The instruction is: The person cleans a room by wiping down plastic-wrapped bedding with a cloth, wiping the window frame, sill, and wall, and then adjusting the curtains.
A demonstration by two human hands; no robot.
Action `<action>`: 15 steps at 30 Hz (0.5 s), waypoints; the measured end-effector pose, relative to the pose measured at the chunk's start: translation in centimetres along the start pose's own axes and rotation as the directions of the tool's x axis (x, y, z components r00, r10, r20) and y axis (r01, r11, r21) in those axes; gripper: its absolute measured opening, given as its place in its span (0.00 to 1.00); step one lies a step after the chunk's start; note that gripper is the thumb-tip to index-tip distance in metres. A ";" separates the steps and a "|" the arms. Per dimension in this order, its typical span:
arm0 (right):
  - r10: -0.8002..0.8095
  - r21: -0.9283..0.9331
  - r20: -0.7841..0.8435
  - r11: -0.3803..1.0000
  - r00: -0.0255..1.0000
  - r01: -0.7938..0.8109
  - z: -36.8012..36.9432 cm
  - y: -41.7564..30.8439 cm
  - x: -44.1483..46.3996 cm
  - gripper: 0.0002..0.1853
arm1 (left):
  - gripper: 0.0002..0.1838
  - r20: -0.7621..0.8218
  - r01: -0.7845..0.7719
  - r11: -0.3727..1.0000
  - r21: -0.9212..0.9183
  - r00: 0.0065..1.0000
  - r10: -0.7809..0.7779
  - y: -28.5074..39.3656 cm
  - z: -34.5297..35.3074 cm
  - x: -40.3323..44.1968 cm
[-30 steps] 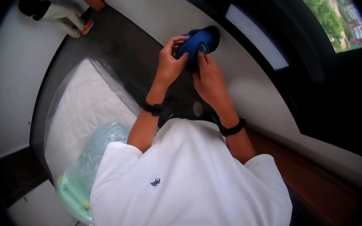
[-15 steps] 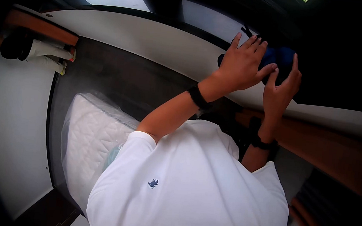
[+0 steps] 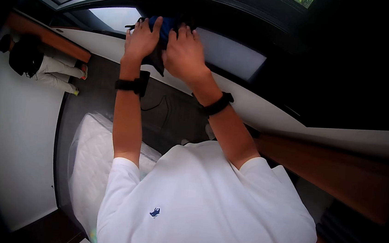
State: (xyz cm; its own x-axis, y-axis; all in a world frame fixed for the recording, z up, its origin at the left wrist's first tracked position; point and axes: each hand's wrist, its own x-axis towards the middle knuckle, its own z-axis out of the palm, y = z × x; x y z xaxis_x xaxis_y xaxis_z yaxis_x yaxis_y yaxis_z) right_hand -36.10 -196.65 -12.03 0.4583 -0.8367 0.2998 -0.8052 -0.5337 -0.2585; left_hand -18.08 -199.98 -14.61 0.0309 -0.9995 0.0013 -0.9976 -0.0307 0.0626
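Clasping blue-and-black fabric item point(image 3: 167, 24) between left hand point(image 3: 141, 43) and right hand point(image 3: 185, 53); shifted leftward past pale rectangular panel point(image 3: 233, 53); seemingly still repositioning.

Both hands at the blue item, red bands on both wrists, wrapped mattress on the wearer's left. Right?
Not quite: the left band and right band are black, not red, per the head view. Left hand and right hand are at the blue item; mattress on the left.
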 end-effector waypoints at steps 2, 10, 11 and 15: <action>-0.015 0.015 0.036 1.000 0.999 0.014 -0.8 -0.5 -2.3 0.33 | 0.25 0.012 -0.002 1.000 -0.016 1.000 0.002 0.4 0.9 0.1; 0.078 -0.039 0.090 0.996 0.993 -0.074 -14.7 6.5 -12.4 0.33 | 0.32 -0.360 -0.449 0.851 -0.273 0.868 0.343 17.0 -3.9 -2.0; 0.120 -0.076 0.163 0.991 0.979 -0.108 -16.5 6.8 -13.0 0.33 | 0.41 -0.277 -0.367 0.836 -0.408 0.922 0.269 19.0 -4.2 -2.2; 0.291 -0.233 0.184 0.941 0.939 -0.246 -15.5 7.6 -12.0 0.33 | 0.35 -0.414 -0.470 0.712 -0.522 0.869 0.271 22.6 -2.9 -2.0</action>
State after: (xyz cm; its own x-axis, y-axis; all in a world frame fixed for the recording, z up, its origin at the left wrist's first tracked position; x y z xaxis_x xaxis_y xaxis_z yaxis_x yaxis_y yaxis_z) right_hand -53.52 -188.76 -3.36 0.2655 -0.9634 0.0377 -0.9579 -0.2681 -0.1029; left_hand -40.48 -198.66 -10.33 -0.2174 -0.8757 0.4312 -0.6919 0.4498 0.5647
